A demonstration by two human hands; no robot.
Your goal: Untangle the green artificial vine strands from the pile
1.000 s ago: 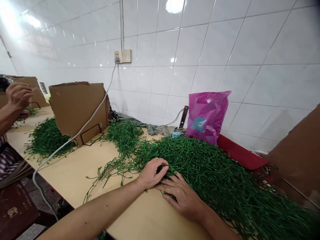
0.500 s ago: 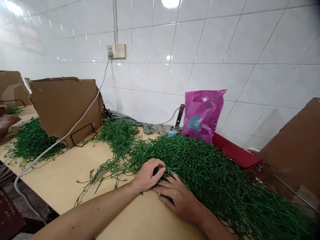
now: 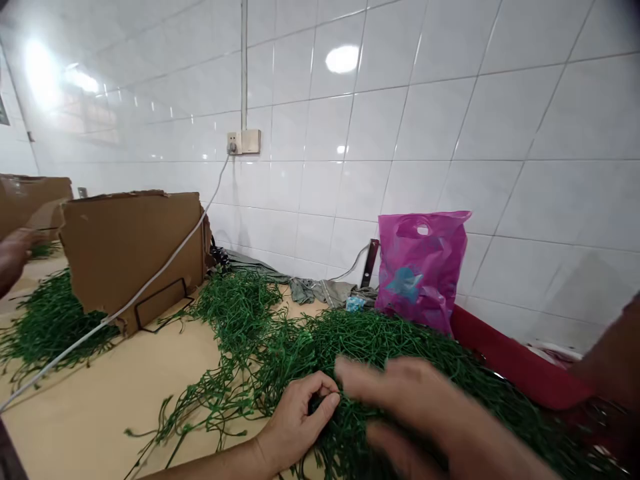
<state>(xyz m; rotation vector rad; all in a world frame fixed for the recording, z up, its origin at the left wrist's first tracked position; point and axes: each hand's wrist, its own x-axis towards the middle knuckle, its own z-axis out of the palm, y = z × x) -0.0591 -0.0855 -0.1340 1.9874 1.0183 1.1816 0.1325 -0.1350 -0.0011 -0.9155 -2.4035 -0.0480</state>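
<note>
A large tangled heap of green plastic vine strands (image 3: 400, 353) covers the table's right side, with looser strands (image 3: 200, 413) trailing toward the front. My left hand (image 3: 297, 423) grips a bunch of strands at the heap's near edge, its fingers curled around them. My right hand (image 3: 415, 413) is blurred with motion just to the right, above the heap. Its fingers are spread and I see nothing held in them. A dark object seen earlier between my hands is hidden now.
A torn cardboard sheet (image 3: 130, 253) stands on the pale table (image 3: 95, 393), with a white cable (image 3: 165, 250) running across it from a wall socket (image 3: 243, 142). At far left, a co-worker's hand (image 3: 13, 257) is near another green pile (image 3: 45, 333). A pink plastic bag (image 3: 417, 267) and red board (image 3: 515, 360) lie behind.
My right hand has lifted from the strands and moved right, its fingers spreading. My left hand stays on the bunch. The view has tilted upward, so everything sits lower in the frame.
</note>
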